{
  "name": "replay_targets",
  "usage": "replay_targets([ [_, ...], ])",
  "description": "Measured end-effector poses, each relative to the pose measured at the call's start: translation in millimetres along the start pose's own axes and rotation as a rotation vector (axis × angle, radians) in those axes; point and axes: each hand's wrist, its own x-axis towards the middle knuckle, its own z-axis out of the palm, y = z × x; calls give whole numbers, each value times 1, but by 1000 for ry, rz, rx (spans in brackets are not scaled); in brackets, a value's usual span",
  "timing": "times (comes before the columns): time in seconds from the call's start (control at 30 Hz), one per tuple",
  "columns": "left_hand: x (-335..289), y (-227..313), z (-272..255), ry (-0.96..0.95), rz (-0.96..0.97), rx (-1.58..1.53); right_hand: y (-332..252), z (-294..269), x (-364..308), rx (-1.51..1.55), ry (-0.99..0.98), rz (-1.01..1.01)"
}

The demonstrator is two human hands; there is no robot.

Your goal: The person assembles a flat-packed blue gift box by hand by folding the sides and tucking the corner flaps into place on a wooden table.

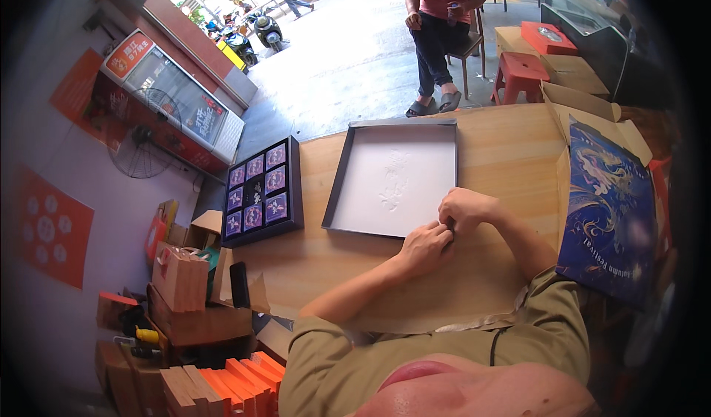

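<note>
A shallow box lid [359, 187] lies inside-up on the wooden table in front of me, white within, with dark walls and a raised pattern pressed into its face. My left hand [427, 245] and my right hand [468, 208] meet at its near right corner. Both have their fingers curled and closed on the lid's edge there; the fingertips are partly hidden. To the left, a dark box [295, 187] holds several square purple packs in rows around a dark centre piece.
The wooden table [511, 147] carries both boxes. At its right stands a blue printed bag [611, 217] by an open carton [589, 106]. Cartons [196, 321] and orange boxes [244, 384] crowd the lower left. Beyond sit a person [444, 17] on a chair and a red stool [521, 72].
</note>
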Motion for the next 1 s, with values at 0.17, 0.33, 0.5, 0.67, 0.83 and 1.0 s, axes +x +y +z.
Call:
replay_targets([
  [0.17,16,2,5,99,-47,-16,12,-4,-5,-39,213,-74],
  [0.33,37,-10,20,82,-174,4,2,-20,-10,7,392,120],
  [0.5,55,-23,36,147,-182,-5,-6,-40,-15,172,198,398],
  [0.67,63,-20,22,24,-261,-96,-6,-52,-20,474,-4,574],
  [0.83,65,-23,13,-9,-302,-233,28,-24,-33,324,91,263],
  [1.0,49,-35,-9,-59,-222,-24,41,-22,-27,324,17,303],
])
